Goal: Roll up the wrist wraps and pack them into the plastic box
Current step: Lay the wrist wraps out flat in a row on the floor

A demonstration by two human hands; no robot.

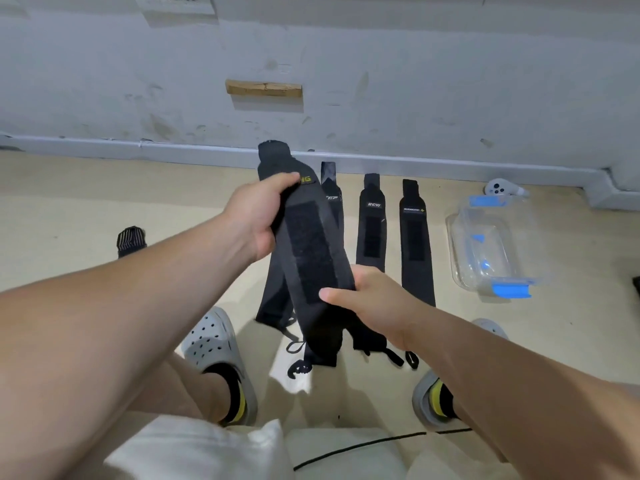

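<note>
Above the floor, between the knees, the first wrist wrap [311, 244] is held flat and slanting — the left hand [258, 216] clamped on its upper edge by the yellow logo, the right hand [374, 299] pinching the lower end, thumb on top. Rolling has not begun, judging by the unrolled strip; next it calls for turning one end inward tightly. Three more wraps [372, 223] lie flat nearby, and the plastic box [460, 233] stands open — empty — to the right
</note>
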